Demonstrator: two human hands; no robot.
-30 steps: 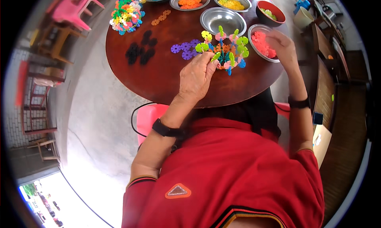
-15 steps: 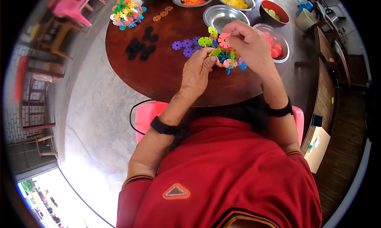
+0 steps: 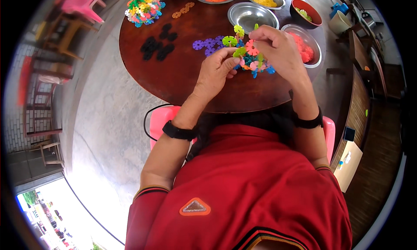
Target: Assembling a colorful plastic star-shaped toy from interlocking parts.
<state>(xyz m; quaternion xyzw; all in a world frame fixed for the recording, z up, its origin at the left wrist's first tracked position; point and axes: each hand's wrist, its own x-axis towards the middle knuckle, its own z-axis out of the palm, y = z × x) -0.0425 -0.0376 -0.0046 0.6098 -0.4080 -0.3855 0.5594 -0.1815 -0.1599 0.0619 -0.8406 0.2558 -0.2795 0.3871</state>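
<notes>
Over the near right part of the table is a cluster of interlocking flower discs (image 3: pixel 253 61) in teal, pink, blue and green. My left hand (image 3: pixel 217 69) is closed on its left side, thumb and fingers pinching a lime green flower disc (image 3: pixel 239 52). From the right, my right hand (image 3: pixel 280 50) is closed too, with a coral pink flower disc (image 3: pixel 250 47) at its fingertips, against the cluster. Whether that disc is slotted in, I cannot tell. My right hand hides much of the cluster's right side. Purple flower discs (image 3: pixel 204 44) lie just beyond my left hand.
Black discs (image 3: pixel 157 45) and a row of orange discs (image 3: pixel 182 11) lie on the round brown table (image 3: pixel 173 76). A bare metal bowl (image 3: pixel 253 18) and bowls of orange, yellow and coral discs (image 3: pixel 304 48) stand beyond. A finished-looking multicoloured ball (image 3: pixel 144 6) sits far left.
The whole view has shifted slightly, moving the table a little right and up. My right fingers have closed in a bit around the coral disc; both hands stay at the cluster.
</notes>
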